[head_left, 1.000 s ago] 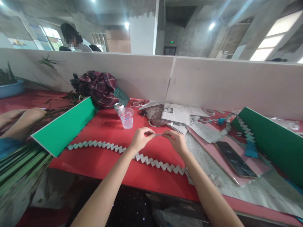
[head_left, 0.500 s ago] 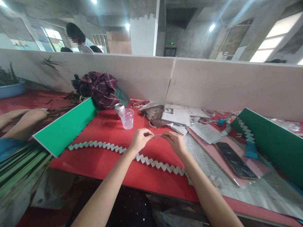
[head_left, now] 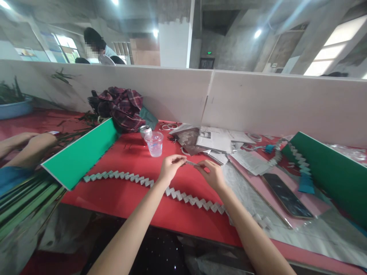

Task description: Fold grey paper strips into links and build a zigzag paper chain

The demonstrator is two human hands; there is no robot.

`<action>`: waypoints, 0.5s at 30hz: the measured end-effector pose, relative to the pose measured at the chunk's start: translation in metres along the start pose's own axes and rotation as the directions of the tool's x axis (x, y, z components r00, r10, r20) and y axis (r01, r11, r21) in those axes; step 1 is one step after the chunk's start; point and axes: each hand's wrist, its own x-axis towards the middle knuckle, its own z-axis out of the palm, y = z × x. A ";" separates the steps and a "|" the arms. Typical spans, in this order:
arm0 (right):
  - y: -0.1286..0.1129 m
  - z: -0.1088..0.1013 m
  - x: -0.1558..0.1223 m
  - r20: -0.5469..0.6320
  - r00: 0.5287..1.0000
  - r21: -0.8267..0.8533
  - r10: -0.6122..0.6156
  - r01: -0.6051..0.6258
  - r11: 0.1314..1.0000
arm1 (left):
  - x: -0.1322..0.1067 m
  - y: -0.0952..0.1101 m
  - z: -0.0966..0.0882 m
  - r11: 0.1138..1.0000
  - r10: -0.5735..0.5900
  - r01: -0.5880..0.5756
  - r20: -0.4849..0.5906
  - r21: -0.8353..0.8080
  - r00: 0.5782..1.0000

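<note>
Between my two hands a small, thin, pale strip of what looks like folded paper [head_left: 190, 163] is stretched above the red tabletop [head_left: 183, 219]. My left hand [head_left: 172, 167] pinches its left end, and my right hand [head_left: 211, 172] pinches the other end. Below my wrists a long zigzag chain of folded paper pieces [head_left: 189, 198] lies across the table, partly hidden by my forearms. Several loose folded pieces [head_left: 262, 220] rest by my right forearm, on greyish sheeting.
A plastic cup [head_left: 155, 145] and a can [head_left: 145, 131] stand behind my left hand. Papers [head_left: 215, 139], a phone [head_left: 286, 194] and another chain [head_left: 299, 158] lie to the right. Green dividers [head_left: 83, 154] flank the space. Another person's arm [head_left: 37, 147] is at far left.
The strip has tilted, its right end now lower than its left, and more of it shows between my fingers. Both hands keep their pinch in nearly the same place.
</note>
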 end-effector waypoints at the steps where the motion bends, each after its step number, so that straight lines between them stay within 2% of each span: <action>1: -0.001 0.001 0.000 0.012 1.000 0.005 -0.008 0.008 1.000 | 0.000 -0.002 0.002 0.992 -0.055 0.054 -0.012 -0.113 0.998; 4: -0.005 0.004 -0.001 0.045 0.999 0.016 -0.030 0.029 0.999 | -0.001 -0.008 0.005 0.902 -0.189 0.180 0.015 -0.391 0.982; 6: -0.008 0.005 -0.001 0.049 0.998 0.010 -0.034 0.034 0.999 | -0.002 -0.009 0.006 0.845 -0.231 0.225 0.048 -0.486 0.972; 9: -0.009 0.006 -0.002 0.048 0.998 -0.014 -0.034 0.035 0.999 | -0.002 -0.008 0.006 0.810 -0.233 0.243 0.087 -0.534 0.969; 15: -0.009 0.008 -0.003 0.001 1.000 -0.069 -0.022 0.022 0.997 | -0.003 -0.008 0.009 0.798 -0.245 0.251 0.085 -0.548 0.966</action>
